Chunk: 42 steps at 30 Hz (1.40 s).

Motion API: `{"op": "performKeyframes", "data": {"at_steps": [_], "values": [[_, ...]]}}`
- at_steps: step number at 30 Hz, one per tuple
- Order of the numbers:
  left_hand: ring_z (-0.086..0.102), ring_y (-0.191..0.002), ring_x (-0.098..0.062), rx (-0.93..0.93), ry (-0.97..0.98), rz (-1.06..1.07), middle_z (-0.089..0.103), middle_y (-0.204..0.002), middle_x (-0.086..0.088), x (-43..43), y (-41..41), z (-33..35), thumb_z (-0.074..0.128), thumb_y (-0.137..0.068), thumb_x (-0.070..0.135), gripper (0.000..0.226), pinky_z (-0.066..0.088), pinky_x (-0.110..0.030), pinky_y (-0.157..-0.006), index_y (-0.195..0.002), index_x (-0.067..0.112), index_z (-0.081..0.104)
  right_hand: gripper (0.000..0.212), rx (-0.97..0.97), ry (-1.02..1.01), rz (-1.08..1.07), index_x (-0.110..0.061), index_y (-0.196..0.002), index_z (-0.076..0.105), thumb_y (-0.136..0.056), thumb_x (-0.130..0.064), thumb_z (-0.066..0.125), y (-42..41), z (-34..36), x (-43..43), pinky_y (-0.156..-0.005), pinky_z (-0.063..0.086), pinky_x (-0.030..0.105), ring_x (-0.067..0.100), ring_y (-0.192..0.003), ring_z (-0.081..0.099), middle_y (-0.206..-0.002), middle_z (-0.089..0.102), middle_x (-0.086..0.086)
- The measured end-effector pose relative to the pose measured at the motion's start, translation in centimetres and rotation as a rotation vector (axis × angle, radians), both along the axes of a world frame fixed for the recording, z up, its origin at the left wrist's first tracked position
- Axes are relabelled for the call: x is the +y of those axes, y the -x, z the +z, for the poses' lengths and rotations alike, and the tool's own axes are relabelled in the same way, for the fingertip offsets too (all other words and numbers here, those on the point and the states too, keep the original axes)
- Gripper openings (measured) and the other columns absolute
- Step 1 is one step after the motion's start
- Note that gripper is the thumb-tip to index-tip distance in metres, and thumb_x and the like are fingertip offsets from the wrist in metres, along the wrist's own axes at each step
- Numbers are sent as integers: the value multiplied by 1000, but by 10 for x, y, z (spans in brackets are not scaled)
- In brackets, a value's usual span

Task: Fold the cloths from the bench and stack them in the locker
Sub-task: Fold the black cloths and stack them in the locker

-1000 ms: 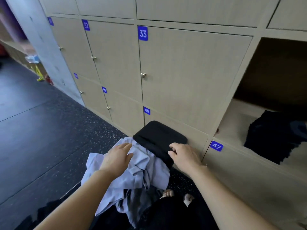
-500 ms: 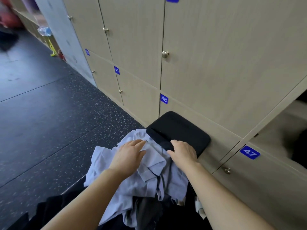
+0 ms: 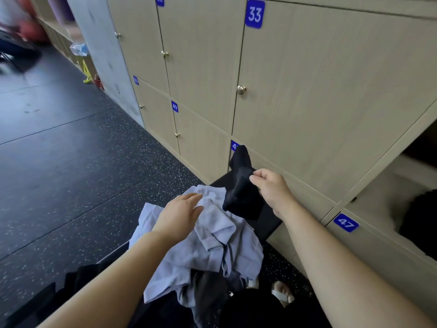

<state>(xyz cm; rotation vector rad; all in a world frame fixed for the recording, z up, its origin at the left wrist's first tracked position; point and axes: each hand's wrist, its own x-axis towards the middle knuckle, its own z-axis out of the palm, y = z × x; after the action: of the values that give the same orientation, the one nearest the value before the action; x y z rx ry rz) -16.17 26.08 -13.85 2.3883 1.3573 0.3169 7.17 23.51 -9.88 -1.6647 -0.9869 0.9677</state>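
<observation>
Navy cloth, one, hangs above the bench, pinched by the raised right hand; one pale blue cloth lies crumpled on the bench beneath the flat, straight-fingered left hand.

The locker doors are pale wood-grain, smooth and matt, with shiny metal knobs and glossy blue number plates. The floor is matt black, speckled and grainy. The pale blue cloth looks soft and rumpled, the dark cloth thin and matt, the desk smooth black.
</observation>
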Motion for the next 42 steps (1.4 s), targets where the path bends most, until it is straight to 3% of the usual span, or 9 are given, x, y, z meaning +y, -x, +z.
{"op": "performKeyframes", "data": {"at_steps": [6,11,16,19,25,30,36,39,42], "values": [[58,-82,-19,-460,408,258,67,-83,-4,-19,-12,38,42,-101,45,48,46,-34,-83,-84,6,65,18,320,-84,72,-10,-83,58,-97,-3,48,21,49,-32,-69,45,23,17,-78,57,-82,61,8],[66,-83,-17,-835,885,337,70,-96,-7,-38,-10,83,44,-100,49,51,54,-29,-82,-108,5,69,21,424,-147,105,-12,-82,57,-99,-4,46,50,78,-63,-59,50,14,10,-68,59,-78,62,4],[67,-103,-25,-1003,780,390,68,-118,-19,-64,24,115,58,-98,26,37,56,-33,-89,-118,-4,65,7,378,-134,128,-10,-92,60,-96,-11,55,82,88,-85,-57,53,18,15,-73,64,-84,67,7],[68,-93,-20,-994,736,334,72,-106,-14,-83,48,126,58,-98,23,25,56,-32,-85,-110,4,70,16,313,-98,170,-4,-104,64,-89,-12,66,103,87,-96,-65,54,26,22,-86,69,-97,72,13],[62,-76,-15,-951,550,330,72,-78,2,-112,81,134,58,-98,19,17,49,-23,-69,-90,16,73,6,135,-170,82,-12,-84,63,-88,-7,65,134,92,-116,-76,55,34,21,-83,65,-91,68,10],[73,-73,-13,-1012,572,239,75,-83,-2,-133,85,142,52,-95,-6,23,55,-20,-60,-103,9,66,13,211,-200,149,-11,-83,63,-87,1,62,146,99,-135,-65,55,25,16,-72,65,-81,67,7],[71,-73,-13,-1064,526,263,74,-81,-3,-141,80,148,57,-94,0,14,55,-18,-61,-96,5,70,14,179,-224,139,-9,-82,67,-85,4,63,133,106,-148,-75,57,31,20,-77,67,-81,70,9],[62,-83,-25,-1063,543,256,70,-88,-12,-140,72,151,60,-92,2,9,51,-31,-80,-92,4,69,15,170,-263,104,-9,-79,66,-85,5,63,123,116,-156,-60,53,18,10,-64,65,-72,68,3],[49,-88,-28,-1107,574,240,60,-95,-18,-138,62,155,61,-93,8,7,41,-36,-77,-97,3,65,16,222,-303,43,-9,-76,67,-86,3,64,112,125,-160,-54,50,17,7,-57,65,-65,69,-1]]}}
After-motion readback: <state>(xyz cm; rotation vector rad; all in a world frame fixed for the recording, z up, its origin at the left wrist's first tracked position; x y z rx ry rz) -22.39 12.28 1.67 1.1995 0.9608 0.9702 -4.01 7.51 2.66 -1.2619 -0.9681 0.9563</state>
